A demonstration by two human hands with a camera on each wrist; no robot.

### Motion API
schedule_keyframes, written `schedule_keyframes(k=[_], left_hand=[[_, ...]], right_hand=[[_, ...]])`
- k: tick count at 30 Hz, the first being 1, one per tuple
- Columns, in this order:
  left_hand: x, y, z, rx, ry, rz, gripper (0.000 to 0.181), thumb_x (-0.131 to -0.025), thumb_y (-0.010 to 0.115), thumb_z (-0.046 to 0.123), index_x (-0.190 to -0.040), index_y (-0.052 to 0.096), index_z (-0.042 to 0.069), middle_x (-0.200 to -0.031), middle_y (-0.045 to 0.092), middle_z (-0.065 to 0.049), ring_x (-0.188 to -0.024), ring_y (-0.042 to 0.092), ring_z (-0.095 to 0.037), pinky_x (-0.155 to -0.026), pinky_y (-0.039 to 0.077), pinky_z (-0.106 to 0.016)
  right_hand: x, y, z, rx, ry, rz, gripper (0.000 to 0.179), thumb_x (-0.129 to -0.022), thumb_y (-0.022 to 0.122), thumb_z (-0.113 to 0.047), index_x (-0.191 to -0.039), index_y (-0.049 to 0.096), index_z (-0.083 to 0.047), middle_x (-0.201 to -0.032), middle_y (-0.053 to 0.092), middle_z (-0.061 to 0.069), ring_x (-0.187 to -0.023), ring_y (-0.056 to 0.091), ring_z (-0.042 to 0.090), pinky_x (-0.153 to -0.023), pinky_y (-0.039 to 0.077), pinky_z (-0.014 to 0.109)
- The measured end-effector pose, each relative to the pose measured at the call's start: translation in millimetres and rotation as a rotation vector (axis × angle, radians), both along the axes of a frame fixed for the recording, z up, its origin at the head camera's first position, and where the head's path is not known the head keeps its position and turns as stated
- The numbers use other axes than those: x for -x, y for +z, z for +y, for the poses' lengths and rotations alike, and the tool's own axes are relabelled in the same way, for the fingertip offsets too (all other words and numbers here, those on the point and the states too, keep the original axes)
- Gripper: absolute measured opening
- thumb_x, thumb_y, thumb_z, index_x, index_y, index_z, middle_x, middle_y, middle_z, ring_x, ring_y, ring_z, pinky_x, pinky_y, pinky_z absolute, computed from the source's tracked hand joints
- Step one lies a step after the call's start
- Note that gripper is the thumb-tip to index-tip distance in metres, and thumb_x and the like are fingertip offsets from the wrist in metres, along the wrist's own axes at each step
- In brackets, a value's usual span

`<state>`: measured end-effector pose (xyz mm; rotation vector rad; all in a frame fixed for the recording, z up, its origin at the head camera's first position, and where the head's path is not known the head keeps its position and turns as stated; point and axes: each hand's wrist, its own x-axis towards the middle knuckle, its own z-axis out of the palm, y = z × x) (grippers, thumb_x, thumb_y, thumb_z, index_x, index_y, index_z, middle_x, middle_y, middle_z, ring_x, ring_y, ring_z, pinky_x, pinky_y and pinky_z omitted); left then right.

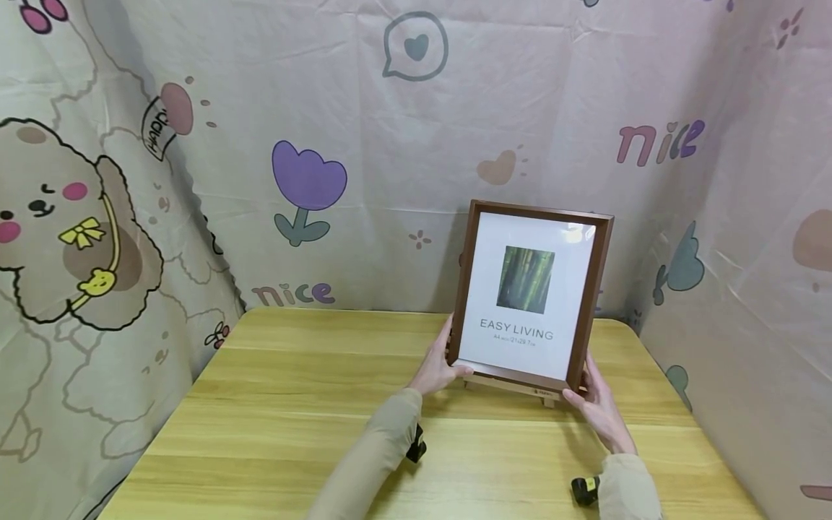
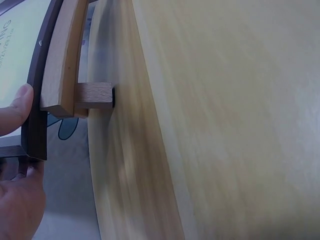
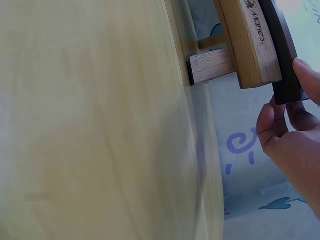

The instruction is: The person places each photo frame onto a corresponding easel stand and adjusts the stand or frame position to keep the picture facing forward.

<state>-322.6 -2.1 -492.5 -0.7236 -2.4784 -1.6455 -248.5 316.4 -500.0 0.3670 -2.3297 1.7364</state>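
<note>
Stiffness and modest weight are judged likely for the brown rectangular picture frame; its glossy clear front is presumed fragile, so hold is best taken at the sides. Its lower corners are gripped by the fingers of the left hand and right hand, against a pale wooden easel on the yellow wood-grain desk. A green forest print is displayed above "EASY LIVING".

A curtained booth: cartoon-printed cloth hangs on three sides of a table.
</note>
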Motion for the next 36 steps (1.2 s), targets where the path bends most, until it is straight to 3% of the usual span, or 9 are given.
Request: schedule_keyframes(k=[2,8,14,19,23,28,31,36], left_hand=[[0.8,-0.7,0.8,-0.004,-0.001,0.002,0.116,-0.079,0.083,0.005,-0.164,0.004,0.014,-0.171,0.013,-0.012,-0.153,0.027,-0.037,-0.124,0.027,-0.056],[1.0,-0.6,2.8,-0.003,0.003,-0.004,0.116,-0.079,0.083,0.005,-0.164,0.004,0.016,-0.17,0.017,-0.013,-0.148,0.037,-0.039,-0.121,0.035,-0.054],[-0.3,-0.3,4.6,-0.016,0.032,-0.059,0.111,-0.08,0.084,0.008,-0.163,0.01,0.012,-0.166,0.025,-0.018,-0.143,0.042,-0.042,-0.117,0.04,-0.056],[-0.7,-4.0,5.2,-0.018,0.045,-0.123,0.105,-0.083,0.083,0.013,-0.162,0.014,0.008,-0.163,0.031,-0.021,-0.142,0.043,-0.043,-0.117,0.039,-0.058],[-0.9,-8.2,4.9,-0.029,0.015,-0.162,0.106,-0.086,0.08,0.016,-0.164,0.007,0.015,-0.166,0.026,-0.019,-0.147,0.036,-0.042,-0.122,0.031,-0.059],[-0.2,-11.3,5.5,-0.06,-0.022,-0.18,0.107,-0.089,0.077,0.018,-0.164,0.002,0.024,-0.163,0.034,-0.02,-0.141,0.047,-0.041,-0.12,0.034,-0.057],[0.3,-11.8,6.1,-0.069,-0.029,-0.181,0.106,-0.089,0.077,0.018,-0.164,0.001,0.024,-0.158,0.04,-0.022,-0.135,0.052,-0.042,-0.119,0.037,-0.057],[0.3,-11.3,6.5,-0.04,-0.005,-0.193,0.106,-0.089,0.078,0.02,-0.164,0.002,0.026,-0.156,0.043,-0.025,-0.135,0.052,-0.042,-0.119,0.036,-0.059]], right_hand=[[-0.1,0.4,0,-0.007,0.0,-0.005,0.097,-0.092,0.055,0.016,-0.162,-0.005,-0.015,-0.138,0.037,0.052,-0.099,0.055,-0.006,-0.081,0.049,0.007],[0.1,-0.4,1,-0.037,-0.011,-0.016,0.096,-0.094,0.054,0.014,-0.163,-0.005,-0.018,-0.142,0.036,0.049,-0.103,0.052,-0.011,-0.083,0.047,0.005],[1.7,0.5,0,-0.012,-0.011,-0.054,0.095,-0.096,0.056,0.007,-0.163,-0.007,-0.018,-0.148,0.031,0.046,-0.109,0.048,-0.018,-0.088,0.043,0.001],[3.4,1.5,-4,-0.029,-0.07,-0.102,0.093,-0.095,0.066,-0.003,-0.164,0.005,-0.016,-0.145,0.042,0.037,-0.106,0.052,-0.014,-0.086,0.047,0.006],[4.1,2.5,-6,-0.046,-0.11,-0.135,0.09,-0.093,0.069,-0.005,-0.163,0.013,-0.014,-0.138,0.05,0.037,-0.1,0.057,-0.01,-0.083,0.051,0.011],[5.4,3.7,-7,-0.072,-0.143,-0.15,0.089,-0.092,0.071,-0.003,-0.162,0.016,-0.011,-0.136,0.053,0.038,-0.096,0.058,-0.009,-0.08,0.053,0.013],[5.5,4.8,-7,-0.104,-0.161,-0.151,0.089,-0.091,0.071,-0.002,-0.161,0.017,-0.009,-0.136,0.053,0.037,-0.102,0.06,0.002,-0.079,0.053,0.014],[5.1,6.1,-8,-0.147,-0.172,-0.181,0.09,-0.091,0.071,-0.002,-0.162,0.015,-0.01,-0.139,0.05,0.037,-0.117,0.06,0.039,-0.077,0.052,0.014]])
